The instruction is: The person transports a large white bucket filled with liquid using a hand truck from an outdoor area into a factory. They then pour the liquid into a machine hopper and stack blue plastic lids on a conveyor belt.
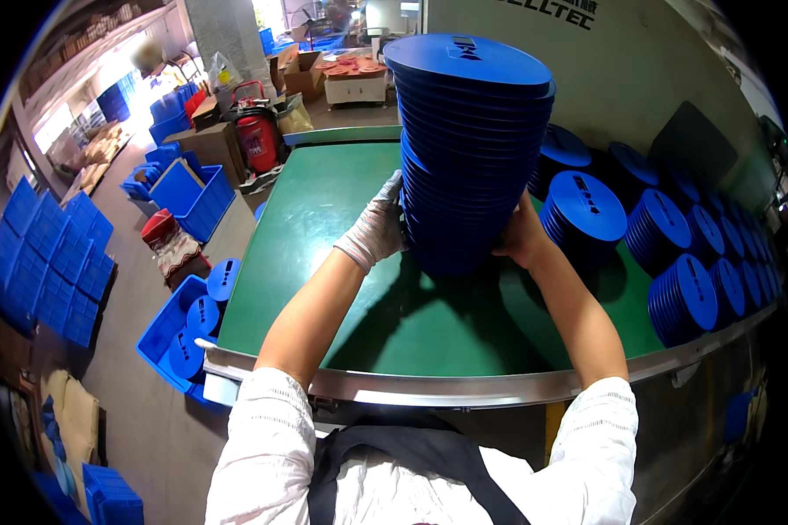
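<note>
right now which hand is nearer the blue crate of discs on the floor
Left. The gloved left hand presses the tall stack's left side, the side toward the blue crate below the table's left edge. The bare right hand grips the stack's far side, farther away.

Deep blue, uniform, on the tall stack of discs, top disc marked with a small dark cut-out. Same blue on the leaning rows of discs at the right, each with a dark slot pattern. Flat green over the desk, edged by a silvery grey rim. Pale whitish-grey, faintly speckled, on the glove of the left hand; bare skin tone on the right hand. White with a fine textured weave on the sleeves, crossed by black apron straps. Bright blue on the crates by the grey floor. Red on the extinguisher. Brown on the cardboard boxes.
</note>
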Demonstrator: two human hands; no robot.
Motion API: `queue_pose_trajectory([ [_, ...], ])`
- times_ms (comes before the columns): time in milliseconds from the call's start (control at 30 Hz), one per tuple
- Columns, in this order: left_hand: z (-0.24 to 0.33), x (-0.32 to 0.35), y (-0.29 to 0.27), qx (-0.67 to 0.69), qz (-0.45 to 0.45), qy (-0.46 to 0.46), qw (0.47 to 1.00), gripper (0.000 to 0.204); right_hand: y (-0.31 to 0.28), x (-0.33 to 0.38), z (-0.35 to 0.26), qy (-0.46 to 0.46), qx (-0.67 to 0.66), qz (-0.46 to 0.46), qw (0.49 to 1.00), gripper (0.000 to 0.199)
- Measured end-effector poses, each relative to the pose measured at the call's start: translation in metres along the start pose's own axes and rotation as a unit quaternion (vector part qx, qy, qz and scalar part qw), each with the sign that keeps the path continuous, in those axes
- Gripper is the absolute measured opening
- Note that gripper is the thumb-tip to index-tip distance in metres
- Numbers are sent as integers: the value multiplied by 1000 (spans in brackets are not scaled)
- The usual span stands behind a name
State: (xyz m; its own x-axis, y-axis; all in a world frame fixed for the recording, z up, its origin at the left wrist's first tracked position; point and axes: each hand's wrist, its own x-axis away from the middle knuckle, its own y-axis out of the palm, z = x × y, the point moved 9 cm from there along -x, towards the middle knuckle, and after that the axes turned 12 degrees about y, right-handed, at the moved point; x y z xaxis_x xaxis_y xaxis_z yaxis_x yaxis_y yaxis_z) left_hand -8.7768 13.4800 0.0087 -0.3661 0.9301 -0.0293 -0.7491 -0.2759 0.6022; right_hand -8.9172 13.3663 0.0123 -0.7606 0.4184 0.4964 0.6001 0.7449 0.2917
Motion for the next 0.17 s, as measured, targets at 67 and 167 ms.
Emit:
queue_pose_trajectory([
  [67, 3, 15, 6, -26, 25, 2, 999, 94, 12, 11, 1, 0, -3, -35, 999, 100],
  [167, 12, 35, 17, -20, 11, 27, 999, 94, 28, 20, 4, 13, 8, -77, 997, 98],
])
